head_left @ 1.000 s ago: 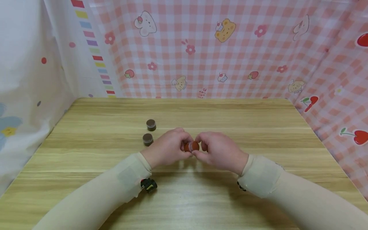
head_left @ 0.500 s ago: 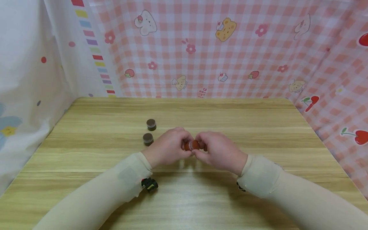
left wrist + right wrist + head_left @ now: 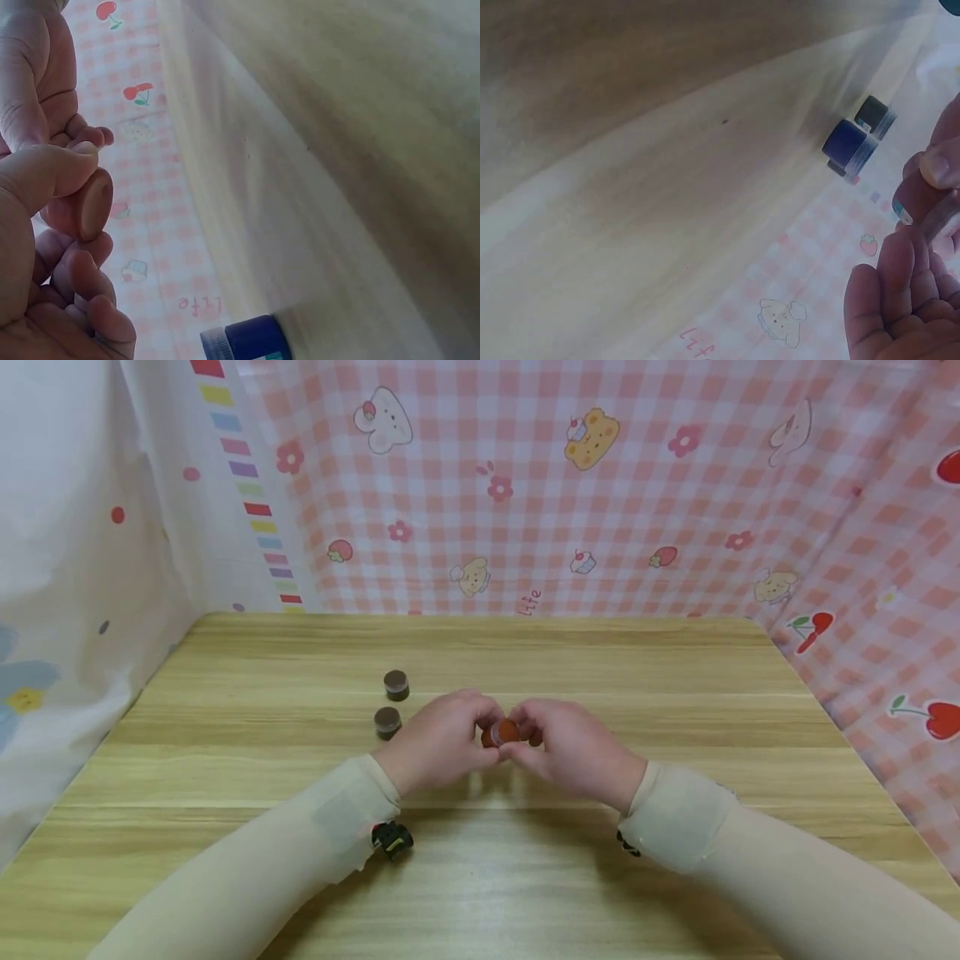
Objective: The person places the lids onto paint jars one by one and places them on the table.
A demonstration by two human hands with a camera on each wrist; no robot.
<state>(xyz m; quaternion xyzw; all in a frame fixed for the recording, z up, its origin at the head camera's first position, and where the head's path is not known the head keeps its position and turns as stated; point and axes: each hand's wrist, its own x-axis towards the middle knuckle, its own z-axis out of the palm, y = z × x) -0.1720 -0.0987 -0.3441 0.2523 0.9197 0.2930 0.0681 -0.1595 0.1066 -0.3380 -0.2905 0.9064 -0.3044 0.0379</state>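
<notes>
Between both hands, off the table, is a small squat jar (image 3: 506, 732), orange-brown with a pale clear band round its middle. My left hand (image 3: 442, 739) grips its left end with thumb and fingers. From the other side my right hand (image 3: 573, 747) pinches the right end. In the left wrist view the jar's round end face (image 3: 96, 206) shows between thumb and fingertips. Two more small jars, dark on top, stand just left of the left hand: a farther jar (image 3: 396, 686) and a nearer jar (image 3: 387, 723). The right wrist view shows one as a blue jar (image 3: 846, 144).
A wood-grain table (image 3: 637, 668) lies under the hands. Pink checked cloth (image 3: 525, 510) hangs along its back and right edges, and white cloth (image 3: 67, 568) along the left. A small black device (image 3: 392, 839) sits at the left cuff.
The held jar has tilted slightly, its right end rising and turning more toward the head camera. Right-hand fingers have shifted a little on it. The two standing jars have stayed in place.
</notes>
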